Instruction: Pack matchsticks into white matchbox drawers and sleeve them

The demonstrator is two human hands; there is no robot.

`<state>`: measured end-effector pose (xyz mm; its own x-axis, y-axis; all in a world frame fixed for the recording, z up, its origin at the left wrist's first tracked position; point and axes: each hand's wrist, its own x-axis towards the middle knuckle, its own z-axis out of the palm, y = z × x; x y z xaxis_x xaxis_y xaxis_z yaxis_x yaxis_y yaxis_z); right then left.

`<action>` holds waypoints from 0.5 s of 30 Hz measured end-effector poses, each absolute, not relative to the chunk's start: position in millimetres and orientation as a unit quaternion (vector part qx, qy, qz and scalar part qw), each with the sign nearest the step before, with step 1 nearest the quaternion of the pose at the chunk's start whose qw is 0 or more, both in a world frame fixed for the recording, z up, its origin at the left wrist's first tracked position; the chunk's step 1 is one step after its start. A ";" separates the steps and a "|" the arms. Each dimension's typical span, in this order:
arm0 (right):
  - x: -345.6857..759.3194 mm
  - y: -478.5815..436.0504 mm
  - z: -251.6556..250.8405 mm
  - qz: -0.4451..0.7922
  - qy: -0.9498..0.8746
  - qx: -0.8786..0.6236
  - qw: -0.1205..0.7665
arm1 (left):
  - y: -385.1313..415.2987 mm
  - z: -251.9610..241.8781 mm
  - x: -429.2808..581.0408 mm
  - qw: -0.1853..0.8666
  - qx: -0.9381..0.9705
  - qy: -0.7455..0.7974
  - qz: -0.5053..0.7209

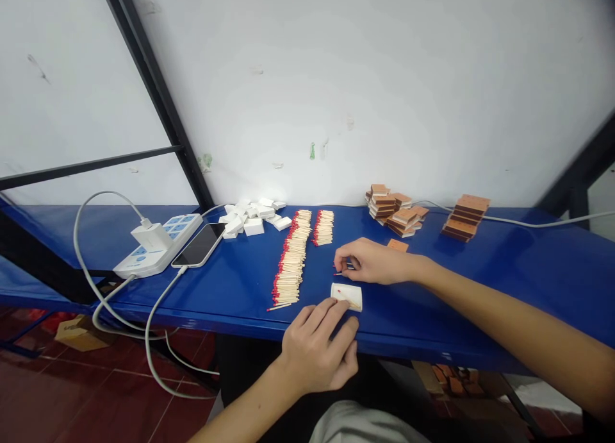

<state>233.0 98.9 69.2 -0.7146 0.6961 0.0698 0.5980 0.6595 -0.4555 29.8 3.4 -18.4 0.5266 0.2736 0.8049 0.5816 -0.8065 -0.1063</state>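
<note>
My left hand (321,345) is at the table's front edge, its fingers curled over the near side of a small white matchbox tray (342,288). Inside that tray lies at least one red-tipped match. Just beyond the tray, my right hand (373,261) has its fingertips pinched low over the table, with matchsticks (337,274) showing at them. How many it holds is hidden. To the left runs a long row of red-headed matches (292,257), and a shorter row of matches (323,227) lies behind my right hand.
A heap of white trays (254,225) lies at the back left. Brown matchbox stacks (384,206) and a matchbox block (466,217) stand back right; one brown matchbox (398,245) lies behind my right wrist. A phone (199,245), power strip (132,262) and cables occupy the left.
</note>
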 end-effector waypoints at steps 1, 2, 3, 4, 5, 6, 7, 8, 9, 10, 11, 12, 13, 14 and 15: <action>233.3 100.9 66.8 0.194 -0.902 -0.364 0.127 | 3.4 -18.7 29.7 0.185 -0.854 -0.251 -0.417; 233.8 103.1 64.5 0.179 -0.902 -0.371 0.133 | 3.4 -18.9 29.7 0.184 -0.854 -0.251 -0.418; 234.7 105.2 62.5 0.160 -0.901 -0.380 0.136 | 3.3 -19.0 29.6 0.183 -0.854 -0.249 -0.418; 235.7 107.0 61.2 0.140 -0.899 -0.393 0.137 | 3.2 -19.1 29.5 0.182 -0.854 -0.247 -0.419; 236.7 108.3 60.5 0.123 -0.895 -0.407 0.135 | 3.1 -19.0 29.4 0.182 -0.854 -0.244 -0.422; 237.6 109.2 60.7 0.111 -0.890 -0.422 0.130 | 3.1 -18.9 29.4 0.182 -0.854 -0.241 -0.424; 238.2 109.4 61.6 0.108 -0.885 -0.436 0.122 | 3.1 -18.7 29.5 0.182 -0.853 -0.239 -0.427; 238.5 109.2 63.2 0.115 -0.879 -0.448 0.113 | 3.2 -18.7 29.6 0.182 -0.852 -0.237 -0.429; 238.5 108.6 65.3 0.130 -0.874 -0.457 0.102 | 3.4 -18.7 29.7 0.182 -0.852 -0.237 -0.431; 238.4 107.8 67.7 0.150 -0.868 -0.463 0.093 | 3.7 -18.8 29.8 0.182 -0.851 -0.236 -0.432; 238.2 107.0 70.2 0.173 -0.864 -0.466 0.085 | 3.9 -19.1 29.9 0.181 -0.851 -0.236 -0.433; 238.1 106.1 72.7 0.197 -0.860 -0.465 0.078 | 4.2 -19.5 30.1 0.180 -0.851 -0.235 -0.433; 238.1 105.3 75.2 0.220 -0.856 -0.462 0.071 | 4.4 -19.9 30.2 0.180 -0.851 -0.234 -0.434; 238.2 104.6 77.5 0.240 -0.853 -0.459 0.064 | 4.6 -20.2 30.2 0.179 -0.852 -0.234 -0.434; 238.5 103.8 79.6 0.255 -0.850 -0.457 0.057 | 4.7 -20.4 30.2 0.179 -0.852 -0.233 -0.434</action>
<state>238.5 103.8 79.6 -0.5762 0.8059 -0.1362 0.7478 0.4526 -0.4858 30.2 4.7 -20.4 0.5146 0.2422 0.8225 0.5522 -0.8275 -0.1018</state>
